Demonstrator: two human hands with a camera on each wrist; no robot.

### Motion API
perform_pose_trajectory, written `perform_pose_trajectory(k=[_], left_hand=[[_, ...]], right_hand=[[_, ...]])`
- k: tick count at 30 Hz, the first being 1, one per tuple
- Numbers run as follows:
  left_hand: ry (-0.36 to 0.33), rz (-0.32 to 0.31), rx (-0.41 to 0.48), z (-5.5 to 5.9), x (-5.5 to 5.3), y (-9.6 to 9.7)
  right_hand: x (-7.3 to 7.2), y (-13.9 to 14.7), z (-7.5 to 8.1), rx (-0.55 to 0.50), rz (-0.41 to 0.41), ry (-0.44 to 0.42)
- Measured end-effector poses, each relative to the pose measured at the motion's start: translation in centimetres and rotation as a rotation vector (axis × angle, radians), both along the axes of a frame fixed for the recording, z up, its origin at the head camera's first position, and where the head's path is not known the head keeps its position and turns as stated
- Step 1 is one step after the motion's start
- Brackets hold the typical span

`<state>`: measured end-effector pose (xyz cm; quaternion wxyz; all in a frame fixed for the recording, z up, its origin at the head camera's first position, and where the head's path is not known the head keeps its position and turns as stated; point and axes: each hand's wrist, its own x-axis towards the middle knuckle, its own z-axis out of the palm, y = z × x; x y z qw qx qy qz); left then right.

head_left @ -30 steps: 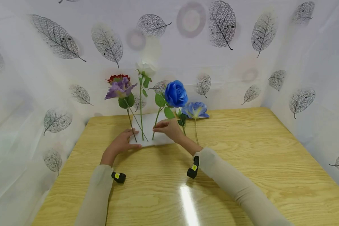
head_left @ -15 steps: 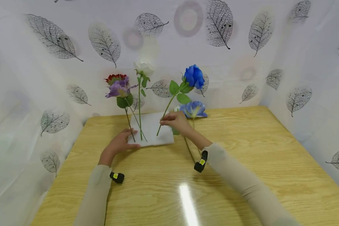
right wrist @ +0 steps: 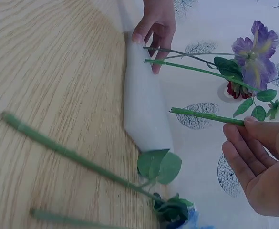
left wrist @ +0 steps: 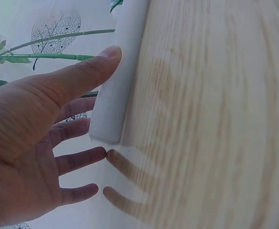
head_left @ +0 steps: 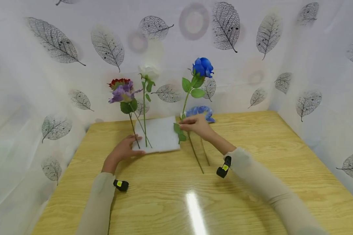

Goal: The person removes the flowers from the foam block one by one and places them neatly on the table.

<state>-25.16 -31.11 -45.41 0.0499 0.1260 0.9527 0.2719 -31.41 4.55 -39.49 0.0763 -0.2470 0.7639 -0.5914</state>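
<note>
In the head view my right hand (head_left: 200,128) pinches the green stem of a blue artificial rose (head_left: 203,67), held upright in the air; its cut stem end (right wrist: 196,113) sticks out past the fingertips in the right wrist view. My left hand (head_left: 121,150) holds the left end of a white foam block (head_left: 165,133), thumb at the front edge and fingers along the other side; its outer fingers (left wrist: 79,193) are spread straight in the left wrist view. A white rose (head_left: 149,71), a purple flower (head_left: 124,94) and a red flower (head_left: 117,83) stand up from the block's left part.
Right of the block, a pale blue flower (head_left: 198,111) and another stem with green leaves (head_left: 179,133) lie on the wooden table (head_left: 153,195), partly hidden by my right hand. A leaf-printed white curtain (head_left: 238,81) hangs behind and at both sides.
My right hand has moved right with the blue rose, lifting its stem away from the foam block; the rose now stands over the lying flowers. The left hand stays at the block.
</note>
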Motion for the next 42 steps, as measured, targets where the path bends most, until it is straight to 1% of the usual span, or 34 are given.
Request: perform_pose_trajectory(k=[5, 10, 16, 22, 24, 28, 34, 42], left_hand=[[0.001, -0.007, 0.002, 0.0, 0.0, 0.1], [-0.017, 0.006, 0.002, -0.2, -0.1, -0.1], [-0.016, 0.006, 0.001, -0.1, -0.1, -0.2], [-0.024, 0.002, 0.014, 0.0, 0.0, 0.0], [-0.026, 0.004, 0.017, 0.1, 0.0, 0.0], [-0.036, 0.010, 0.025, 0.1, 0.1, 0.1], [-0.046, 0.017, 0.043, 0.1, 0.2, 0.0], [-0.038, 0.013, 0.050, 0.3, 0.3, 0.2]], right_hand=[[0.2, 2.5, 0.0, -0.020, 0.006, -0.052], [0.4, 5.4, -0.1, 0.050, -0.013, -0.098], [0.4, 8.7, -0.4, 0.140, -0.039, -0.122], [0.8, 11.6, -0.6, 0.183, -0.059, -0.148], [1.0, 12.4, -0.7, 0.191, -0.054, -0.150], [1.3, 13.5, -0.9, 0.226, -0.052, -0.180], [1.7, 14.6, -1.2, 0.262, -0.047, -0.252], [1.9, 15.5, -2.0, 0.300, -0.026, -0.291]])
